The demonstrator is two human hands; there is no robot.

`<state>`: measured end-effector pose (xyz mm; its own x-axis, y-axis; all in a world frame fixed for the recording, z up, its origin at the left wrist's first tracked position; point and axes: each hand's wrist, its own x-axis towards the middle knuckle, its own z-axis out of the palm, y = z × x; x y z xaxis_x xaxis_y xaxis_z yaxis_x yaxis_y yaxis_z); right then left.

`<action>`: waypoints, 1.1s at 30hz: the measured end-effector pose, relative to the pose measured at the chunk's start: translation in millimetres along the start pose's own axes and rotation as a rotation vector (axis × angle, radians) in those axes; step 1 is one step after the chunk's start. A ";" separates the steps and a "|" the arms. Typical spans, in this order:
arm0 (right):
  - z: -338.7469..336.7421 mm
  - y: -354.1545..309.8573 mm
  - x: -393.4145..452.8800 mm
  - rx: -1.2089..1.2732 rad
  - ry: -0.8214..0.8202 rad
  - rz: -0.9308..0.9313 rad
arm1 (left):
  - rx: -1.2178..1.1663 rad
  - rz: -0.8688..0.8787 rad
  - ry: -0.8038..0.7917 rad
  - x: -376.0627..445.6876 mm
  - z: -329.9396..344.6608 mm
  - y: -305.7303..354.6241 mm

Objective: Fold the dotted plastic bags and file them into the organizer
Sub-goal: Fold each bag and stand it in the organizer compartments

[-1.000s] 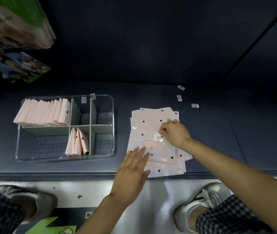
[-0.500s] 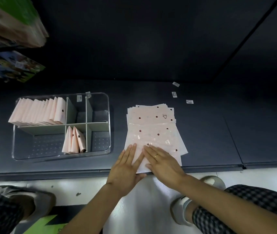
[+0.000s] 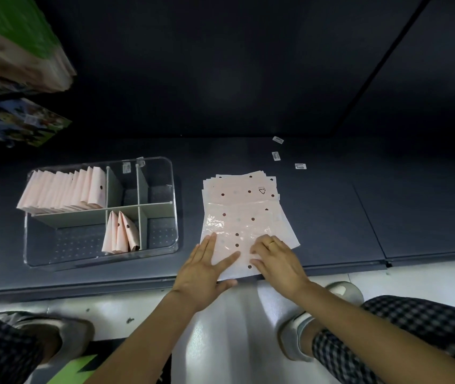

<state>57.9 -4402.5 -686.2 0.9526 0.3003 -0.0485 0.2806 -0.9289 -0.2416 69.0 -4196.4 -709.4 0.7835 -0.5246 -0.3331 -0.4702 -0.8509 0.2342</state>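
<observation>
A dark grey surface (image 3: 248,151) is seen spanning the frame, with its near edge running just above a pale floor (image 3: 234,328). On its left half a clear organizer (image 3: 172,195) is set, divided by grey-green partitions into several compartments. The far-left compartment is filled by a row of folded bags (image 3: 62,189), leaned against one another; a smaller group of three folded bags (image 3: 121,234) is stood upright in the near middle compartment, against its right partition. The remaining compartments are seen holding no bags. Well to the right of the organizer, a stack of flat dotted plastic bags (image 3: 243,206) is laid on the surface, slightly fanned, its near edge reaching the surface edge; a recycling mark is printed near its far right corner. The left hand (image 3: 204,270) is laid flat on the near-left corner of the stack, fingers straight and spread, thumb off the near edge. The right hand (image 3: 276,259) is pressed on the near-right part of the top bag, fingers extended and close together; a ring (image 3: 271,243) is worn on one finger. No pinching grip is observed at either hand. Three small white labels (image 3: 276,156) are scattered on the surface beyond the stack, apart from it.
</observation>
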 end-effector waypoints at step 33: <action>-25.5 19.3 20.0 0.251 -0.248 0.107 | -0.283 -0.144 0.266 7.6 -27.1 -14.8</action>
<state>85.3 -4419.9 -667.1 0.9089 0.2761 -0.3126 0.1138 -0.8853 -0.4509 92.9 -4187.0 -690.6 0.9283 -0.3436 -0.1419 -0.2466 -0.8549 0.4565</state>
